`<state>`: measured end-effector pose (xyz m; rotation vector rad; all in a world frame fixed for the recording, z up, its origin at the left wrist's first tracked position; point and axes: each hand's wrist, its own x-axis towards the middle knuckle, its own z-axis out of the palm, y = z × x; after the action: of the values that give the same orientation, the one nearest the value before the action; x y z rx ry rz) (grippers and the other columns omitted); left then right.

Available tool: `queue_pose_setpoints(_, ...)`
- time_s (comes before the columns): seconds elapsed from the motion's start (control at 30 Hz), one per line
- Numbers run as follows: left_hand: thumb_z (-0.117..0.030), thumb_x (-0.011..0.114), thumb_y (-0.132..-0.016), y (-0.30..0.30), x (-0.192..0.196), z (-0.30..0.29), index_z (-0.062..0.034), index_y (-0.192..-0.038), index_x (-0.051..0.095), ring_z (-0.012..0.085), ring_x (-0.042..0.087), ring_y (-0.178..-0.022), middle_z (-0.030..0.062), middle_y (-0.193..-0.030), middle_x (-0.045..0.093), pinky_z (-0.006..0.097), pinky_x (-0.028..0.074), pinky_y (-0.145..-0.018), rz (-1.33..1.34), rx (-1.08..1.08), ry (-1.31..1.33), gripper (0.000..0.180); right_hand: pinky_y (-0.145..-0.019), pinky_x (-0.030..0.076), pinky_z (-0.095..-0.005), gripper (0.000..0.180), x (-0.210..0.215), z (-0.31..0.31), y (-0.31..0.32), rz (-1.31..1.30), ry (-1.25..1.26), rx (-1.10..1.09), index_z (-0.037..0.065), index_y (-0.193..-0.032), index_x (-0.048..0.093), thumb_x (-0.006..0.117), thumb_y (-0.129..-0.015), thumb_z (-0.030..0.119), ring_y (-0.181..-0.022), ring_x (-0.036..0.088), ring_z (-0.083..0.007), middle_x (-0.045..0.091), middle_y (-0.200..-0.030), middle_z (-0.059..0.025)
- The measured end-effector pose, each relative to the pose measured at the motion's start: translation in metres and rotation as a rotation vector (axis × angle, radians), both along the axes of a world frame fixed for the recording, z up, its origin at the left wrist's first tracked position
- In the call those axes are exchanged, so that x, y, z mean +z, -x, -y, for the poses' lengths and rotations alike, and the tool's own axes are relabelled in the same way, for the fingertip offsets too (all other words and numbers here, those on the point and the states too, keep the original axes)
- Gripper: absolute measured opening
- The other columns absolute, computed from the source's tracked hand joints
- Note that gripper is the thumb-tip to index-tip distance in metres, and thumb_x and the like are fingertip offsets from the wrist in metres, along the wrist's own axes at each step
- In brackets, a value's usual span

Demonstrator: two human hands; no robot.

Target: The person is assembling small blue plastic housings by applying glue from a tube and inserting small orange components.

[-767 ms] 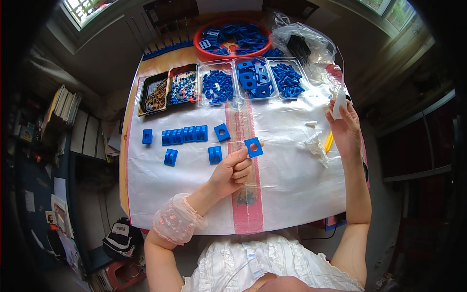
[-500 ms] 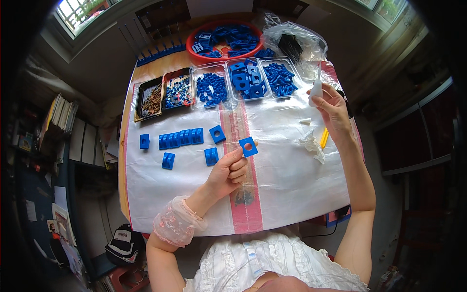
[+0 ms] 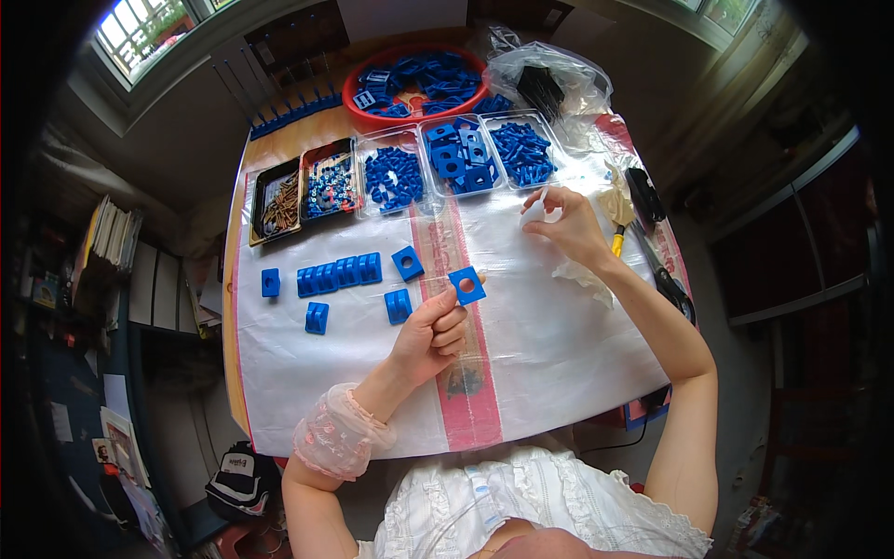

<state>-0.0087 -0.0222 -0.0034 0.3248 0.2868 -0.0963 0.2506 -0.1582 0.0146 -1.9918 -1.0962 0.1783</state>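
Over the middle of the table, my left hand point(image 3: 430, 334) pinches a blue square plate with a round hole point(image 3: 467, 286) between thumb and fingers. To its right, my right hand point(image 3: 575, 231) grips a small white squeeze bottle point(image 3: 535, 211), partly hidden by the fingers. Left of my left hand stands a row of blue curved blocks point(image 3: 339, 275). Around that row lie a blue piece with a hole point(image 3: 407, 263), a ribbed blue block point(image 3: 399, 306), another such block point(image 3: 317, 318) and a blue piece at far left point(image 3: 270, 282).
Clear trays of blue parts point(image 3: 392, 212) and black trays of screws and nuts point(image 3: 276, 235) line the back. Behind them is a red basin point(image 3: 348, 98) heaped with blue parts. A plastic bag point(image 3: 582, 70), a yellow-handled tool point(image 3: 617, 244) and crumpled tissue point(image 3: 585, 282) lie right.
My right hand has come left and lower with the bottle, which was upright with its thin tip upward. My left hand keeps its hold on the blue plate, almost unmoved.
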Motion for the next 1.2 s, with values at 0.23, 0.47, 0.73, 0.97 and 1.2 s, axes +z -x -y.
queue_pose_setpoints(0.23,-0.029,0.041,-0.106,0.0,-0.001,-0.001,-0.0063,-0.141,0.041,0.0016,0.017,-0.044,-0.0096,-0.059,0.018,0.019,0.017,-0.04,0.004,-0.01,-0.007,0.042,-0.069,0.045,-0.0288,0.021,0.005,-0.002,-0.001,-0.056,0.008,-0.019,0.008,-0.085,0.071,0.082,-0.068,0.009,-0.077,0.053,-0.0142,0.068,-0.085,-0.0033)
queue_pose_setpoints(0.47,-0.028,0.041,-0.106,0.0,-0.002,-0.001,-0.0069,-0.14,0.042,0.0017,0.018,-0.044,-0.0095,-0.059,0.018,0.02,0.017,-0.04,0.02,-0.01,-0.002,0.04,-0.071,0.045,-0.0301,0.023,0.001,-0.001,0.003,-0.074,0.032,-0.03,0.009,-0.088,0.072,0.082,-0.068,0.01,-0.078,0.055,-0.016,0.068,-0.087,-0.0043)
queue_pose_setpoints(0.73,-0.028,0.041,-0.106,0.0,-0.002,-0.001,-0.0078,-0.136,0.045,0.0022,0.018,-0.044,-0.0092,-0.059,0.018,0.02,0.017,-0.04,0.028,-0.012,0.001,0.037,-0.078,0.045,-0.0298,0.043,0.006,0.005,0.001,0.049,0.036,-0.019,0.01,-0.106,0.068,0.085,-0.067,0.016,-0.087,0.052,-0.0155,0.067,-0.103,-0.0013)
queue_pose_setpoints(0.97,-0.031,0.043,-0.105,0.002,-0.005,-0.003,-0.0111,-0.115,0.055,0.0012,0.018,-0.043,-0.0105,-0.057,0.022,0.019,0.018,-0.041,0.038,-0.006,-0.003,0.025,-0.076,0.046,-0.0279,0.05,0.067,0.029,0.014,0.073,-0.135,-0.068,0.006,-0.112,0.063,0.084,-0.068,0.011,-0.092,0.056,-0.0129,0.065,-0.104,-0.0023)
queue_pose_setpoints(1.2,-0.03,0.043,-0.105,0.0,0.01,-0.001,-0.013,-0.105,0.055,0.0013,0.018,-0.043,-0.0102,-0.057,0.021,0.019,0.017,-0.04,0.028,0.016,0.026,0.021,-0.082,0.047,-0.0251,0.043,0.04,0.04,0.07,-0.51,-0.285,0.381,0.004,-0.114,0.06,0.079,-0.076,0.001,-0.102,0.055,-0.0113,0.061,-0.108,-0.0053)
